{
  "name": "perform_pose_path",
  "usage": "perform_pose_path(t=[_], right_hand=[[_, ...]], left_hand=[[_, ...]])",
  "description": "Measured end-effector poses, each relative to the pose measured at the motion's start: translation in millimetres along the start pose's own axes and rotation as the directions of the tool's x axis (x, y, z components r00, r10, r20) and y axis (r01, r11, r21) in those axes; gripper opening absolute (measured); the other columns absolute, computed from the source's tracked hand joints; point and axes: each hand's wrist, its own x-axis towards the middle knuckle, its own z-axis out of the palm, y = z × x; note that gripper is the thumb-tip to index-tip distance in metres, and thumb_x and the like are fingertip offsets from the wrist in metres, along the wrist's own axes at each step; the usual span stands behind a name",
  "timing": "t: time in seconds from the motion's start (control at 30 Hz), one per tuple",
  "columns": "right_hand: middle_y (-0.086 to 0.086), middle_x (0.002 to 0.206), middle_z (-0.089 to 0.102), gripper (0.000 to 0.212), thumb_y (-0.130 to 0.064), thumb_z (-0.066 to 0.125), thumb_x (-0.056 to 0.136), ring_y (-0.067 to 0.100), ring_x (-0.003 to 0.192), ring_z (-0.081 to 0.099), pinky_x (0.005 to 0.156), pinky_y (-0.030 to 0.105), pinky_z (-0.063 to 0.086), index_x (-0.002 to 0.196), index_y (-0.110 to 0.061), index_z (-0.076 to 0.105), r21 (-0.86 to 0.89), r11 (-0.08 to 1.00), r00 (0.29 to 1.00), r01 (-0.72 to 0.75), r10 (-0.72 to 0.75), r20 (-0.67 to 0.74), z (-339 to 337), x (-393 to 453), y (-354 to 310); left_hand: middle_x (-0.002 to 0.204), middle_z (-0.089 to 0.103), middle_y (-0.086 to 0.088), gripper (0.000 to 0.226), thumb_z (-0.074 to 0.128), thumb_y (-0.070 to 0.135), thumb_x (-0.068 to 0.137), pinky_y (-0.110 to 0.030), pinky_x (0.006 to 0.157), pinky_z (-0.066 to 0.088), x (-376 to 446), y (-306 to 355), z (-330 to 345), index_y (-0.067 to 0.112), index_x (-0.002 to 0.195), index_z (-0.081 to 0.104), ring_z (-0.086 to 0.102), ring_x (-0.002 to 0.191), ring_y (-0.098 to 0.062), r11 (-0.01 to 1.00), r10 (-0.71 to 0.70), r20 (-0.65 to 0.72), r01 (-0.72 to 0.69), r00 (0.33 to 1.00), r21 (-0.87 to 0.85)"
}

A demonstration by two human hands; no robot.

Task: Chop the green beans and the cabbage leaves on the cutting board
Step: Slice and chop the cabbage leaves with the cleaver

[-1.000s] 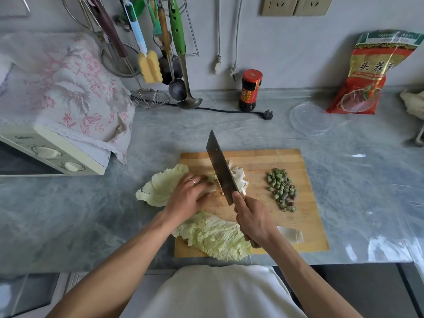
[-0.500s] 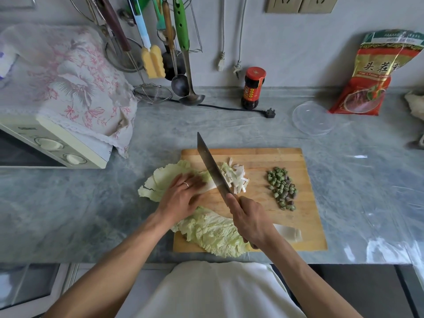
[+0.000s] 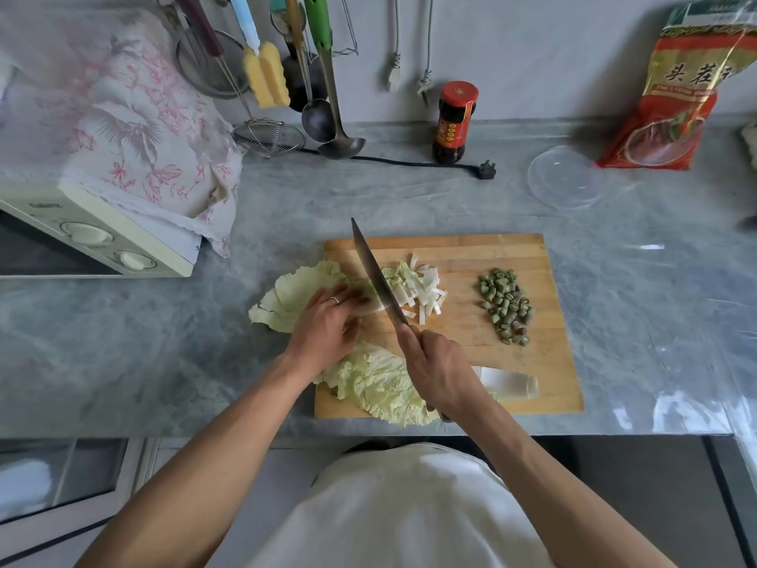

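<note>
Nearest me, a whole cabbage leaf (image 3: 381, 383) lies along the front edge of the cutting board (image 3: 524, 358), its long axis running left to right, the frilly end hanging just over the near edge and the white stem (image 3: 508, 385) pointing right. My right hand (image 3: 440, 368) is wrapped tight round the handle of the cleaver (image 3: 379, 278), whose blade runs away from me and slightly left, tip toward the far left corner of the board and edge down on the cabbage. My left hand (image 3: 327, 323) presses a second cabbage leaf (image 3: 295, 295) flat, fingers curled over it just left of the blade; that leaf points left, its leafy end spilling off the board onto the counter (image 3: 123, 362). Right of the blade lie cut cabbage strips (image 3: 420, 291), and farther right, apart from them, a heap of chopped green beans (image 3: 506, 307). Bare board remains at the far right corner and by the right edge. Beyond, a clear lid (image 3: 567, 178) and a black plug (image 3: 487, 170) lie on the counter. By the wall stand a red-capped dark jar (image 3: 454, 123), its label too small to read, and a red-and-gold bag (image 3: 676, 92) with Chinese characters I cannot fully make out.
</note>
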Motion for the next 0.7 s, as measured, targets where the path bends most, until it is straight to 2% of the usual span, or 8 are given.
perform_pose_path(t=[0.17, 0.23, 0.3, 0.47, 0.57, 0.63, 0.7], right_hand=[[0.007, 0.069, 0.051, 0.051, -0.048, 0.027, 0.105, 0.034, 0.073, 0.057, 0.068, 0.035, 0.044, 0.09, -0.007, 0.054, 0.018, 1.0, 0.999, -0.023, 0.022, 0.038, -1, 5, -4], [0.006, 0.069, 0.05, 0.05, -0.048, 0.028, 0.105, 0.037, 0.079, 0.06, 0.068, 0.035, 0.041, 0.084, -0.009, 0.053, 0.023, 1.0, 1.0, -0.019, 0.019, 0.022, 1, 7, -3], [0.001, 0.066, 0.047, 0.048, -0.047, 0.029, 0.105, 0.031, 0.075, 0.056, 0.068, 0.031, 0.036, 0.074, -0.016, 0.047, 0.014, 1.0, 1.0, -0.009, 0.009, 0.005, 5, 7, -2], [-0.003, 0.059, 0.042, 0.044, -0.039, 0.034, 0.107, 0.01, 0.051, 0.038, 0.059, 0.03, 0.031, 0.072, -0.014, 0.044, 0.017, 0.997, 0.995, 0.072, -0.07, -0.075, 13, 11, -6], [0.0, 0.057, 0.049, 0.052, -0.046, 0.03, 0.106, 0.015, 0.047, 0.047, 0.049, 0.034, 0.037, 0.066, -0.015, 0.044, 0.065, 0.997, 0.995, 0.028, -0.021, -0.1, 17, 14, -2], [0.002, 0.057, 0.053, 0.054, -0.049, 0.028, 0.105, 0.017, 0.047, 0.05, 0.045, 0.031, 0.042, 0.068, -0.014, 0.047, 0.137, 0.991, 0.994, -0.011, 0.025, -0.105, 17, 12, -2], [0.001, 0.059, 0.052, 0.052, -0.046, 0.029, 0.106, 0.016, 0.046, 0.048, 0.04, 0.027, 0.041, 0.074, -0.011, 0.05, 0.203, 0.979, 0.994, -0.024, 0.046, -0.104, 16, 5, -3]], left_hand=[[0.13, 0.066, -0.004, 0.041, 0.07, 0.007, 0.082, -0.049, 0.109, 0.041, 1, 7, -3, 0.02, 0.12, 0.07, 0.054, 0.13, -0.028, 0.999, -0.046, 0.038, 0.046, 0.998, 0.016], [0.129, 0.066, -0.006, 0.04, 0.071, 0.006, 0.08, -0.05, 0.109, 0.041, 3, 10, -5, 0.016, 0.119, 0.07, 0.054, 0.13, -0.03, 0.997, -0.082, 0.063, 0.081, 0.995, 0.02], [0.128, 0.067, -0.008, 0.039, 0.072, 0.005, 0.079, -0.051, 0.107, 0.042, 3, 14, -6, 0.014, 0.117, 0.071, 0.056, 0.128, -0.032, 0.995, -0.096, 0.064, 0.095, 0.993, 0.015], [0.128, 0.067, -0.009, 0.04, 0.072, 0.002, 0.079, -0.048, 0.108, 0.042, 0, 15, -6, 0.011, 0.118, 0.07, 0.055, 0.128, -0.033, 0.996, -0.091, 0.074, 0.09, 0.993, 0.02], [0.131, 0.065, -0.008, 0.042, 0.071, 0.003, 0.08, -0.047, 0.11, 0.041, -2, 9, -5, 0.012, 0.121, 0.069, 0.054, 0.13, -0.032, 0.998, -0.056, 0.07, 0.056, 0.996, 0.013], [0.131, 0.065, -0.007, 0.042, 0.072, 0.004, 0.08, -0.046, 0.109, 0.041, -1, 3, -7, 0.014, 0.122, 0.069, 0.054, 0.129, -0.031, 1.0, -0.002, 0.073, 0.003, 0.997, -0.004], [0.131, 0.065, -0.006, 0.041, 0.072, 0.006, 0.082, -0.044, 0.109, 0.04, 3, -3, -8, 0.015, 0.122, 0.07, 0.054, 0.129, -0.031, 1.0, 0.022, 0.086, -0.021, 0.996, -0.006]])
